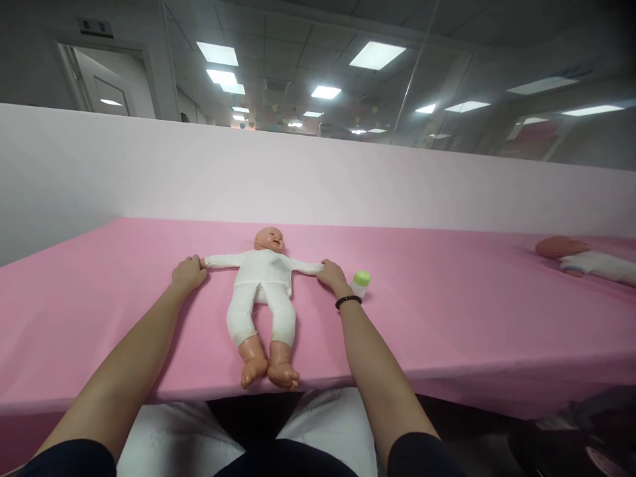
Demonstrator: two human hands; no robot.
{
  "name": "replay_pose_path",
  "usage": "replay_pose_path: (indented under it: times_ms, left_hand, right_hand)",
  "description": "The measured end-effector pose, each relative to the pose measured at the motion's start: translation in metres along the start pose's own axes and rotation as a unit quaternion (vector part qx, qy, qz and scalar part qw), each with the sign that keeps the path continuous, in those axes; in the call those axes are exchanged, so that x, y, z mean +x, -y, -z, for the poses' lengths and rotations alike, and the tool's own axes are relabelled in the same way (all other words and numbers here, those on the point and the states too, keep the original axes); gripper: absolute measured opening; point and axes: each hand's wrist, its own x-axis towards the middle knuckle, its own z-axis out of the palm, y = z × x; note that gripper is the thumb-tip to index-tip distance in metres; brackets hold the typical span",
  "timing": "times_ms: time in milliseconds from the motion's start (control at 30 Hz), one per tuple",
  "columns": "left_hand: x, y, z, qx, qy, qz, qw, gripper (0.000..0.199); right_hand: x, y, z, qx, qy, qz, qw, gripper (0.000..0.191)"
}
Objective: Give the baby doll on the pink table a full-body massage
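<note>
A baby doll (263, 285) in a white one-piece suit lies on its back on the pink-covered table (447, 311), its bare plastic feet at the near edge. Its arms stretch out sideways. My left hand (189, 275) grips the end of the doll's right sleeve, and my right hand (334, 277) grips the end of the other sleeve. The doll's hands are hidden inside my fingers. Just beyond my right hand stands a small baby bottle (360, 283) with a green cap, close to my wrist, which wears a dark beaded bracelet.
A second doll (586, 260) in white lies at the far right of the table. A white partition (298, 179) runs along the table's far side, with a glass panel, ceiling lights and a door beyond. My knees in white cloth lie below the near edge.
</note>
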Motion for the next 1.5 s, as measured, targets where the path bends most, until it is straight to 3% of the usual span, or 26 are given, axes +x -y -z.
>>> replay_pose_path:
  times_ms: [133,233,600,733,867,967,1100,1133,1200,1233,1300,1367,1500]
  left_hand:
    - [-0.001,0.002,0.0,-0.007,-0.019,-0.011,1.0,0.034]
    - [-0.002,0.002,0.001,-0.004,-0.034,-0.018,0.999,0.033]
    - [0.004,0.002,-0.01,-0.173,-0.107,0.018,0.979,0.042]
    - [0.009,-0.001,-0.015,-0.293,-0.113,0.068,0.947,0.055]
    - [0.011,-0.011,-0.021,-0.446,-0.095,0.143,0.878,0.072]
    - [0.012,-0.021,-0.027,-0.553,-0.09,0.153,0.814,0.081]
    - [0.017,-0.028,-0.032,-0.632,-0.095,0.165,0.751,0.086]
    - [0.018,-0.029,-0.033,-0.649,-0.093,0.176,0.734,0.086]
    - [0.021,-0.031,-0.033,-0.685,-0.09,0.198,0.696,0.08]
    - [0.022,-0.032,-0.033,-0.7,-0.091,0.203,0.679,0.072]
    - [0.023,-0.033,-0.031,-0.722,-0.088,0.204,0.655,0.049]
    - [0.024,-0.034,-0.03,-0.731,-0.081,0.2,0.648,0.027]
    - [0.024,-0.033,-0.03,-0.738,-0.08,0.198,0.64,0.01]
  right_hand:
    - [-0.003,-0.001,-0.002,-0.07,-0.041,-0.001,0.997,0.036]
    - [-0.003,-0.004,-0.005,-0.095,-0.061,0.002,0.994,0.036]
    - [-0.006,-0.005,-0.005,0.01,-0.07,-0.076,0.995,0.036]
    - [-0.004,-0.004,-0.008,0.051,-0.092,-0.057,0.993,0.043]
    - [0.0,-0.004,-0.012,0.146,-0.109,-0.027,0.983,0.058]
    - [0.006,0.0,-0.013,0.287,-0.119,-0.051,0.949,0.061]
    - [0.016,0.006,-0.017,0.418,-0.122,-0.08,0.897,0.074]
    - [0.018,0.007,-0.018,0.465,-0.117,-0.089,0.873,0.078]
    - [0.021,0.007,-0.02,0.584,-0.115,-0.107,0.797,0.076]
    - [0.022,0.007,-0.021,0.632,-0.116,-0.112,0.758,0.068]
    - [0.024,0.006,-0.022,0.678,-0.118,-0.116,0.716,0.043]
    - [0.025,0.004,-0.023,0.688,-0.115,-0.117,0.707,0.024]
    - [0.027,0.004,-0.025,0.693,-0.108,-0.119,0.703,0.021]
